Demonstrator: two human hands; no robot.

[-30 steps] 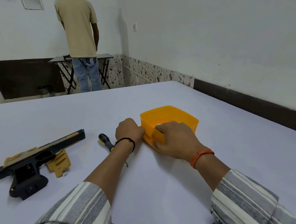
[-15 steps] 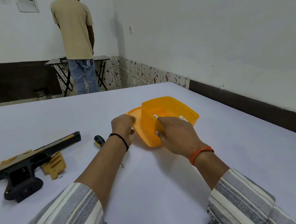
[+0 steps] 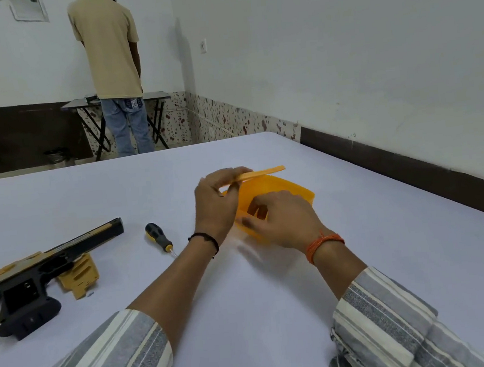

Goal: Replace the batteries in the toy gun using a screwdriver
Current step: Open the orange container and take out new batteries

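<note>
**Lid Comes Off the Orange Box**

A wide white table [image 3: 247, 316] fills the view, set against a plain white wall with a dark skirting band.

Nearest the wearer, striped sleeves lead out to two bare forearms. The right hand [image 3: 280, 224] curls around the near wall of an orange box [image 3: 291, 189], fingers reaching in over its rim and gripping it. The left hand [image 3: 216, 203] pinches the orange lid [image 3: 263, 171] between thumb and fingers, holding it edge-on just above the box's far left corner.

The step in hand looks like opening the box to reach fresh batteries. To do it well, the right hand should keep the box flat on the table while the left carries the lid clear and sets it aside where it will not cover the tools. What is inside the box cannot be told: the hand and the wall hide it.

To the left, the screwdriver [image 3: 158, 237] lies on the table, black and yellow handle pointing away. Further left the toy gun [image 3: 37, 277] lies on its side, untouched, with a tan cover piece [image 3: 80, 277] resting against it.

Beyond the table, a person [image 3: 111, 71] stands facing a folding table [image 3: 79, 103] by the far wall.
</note>
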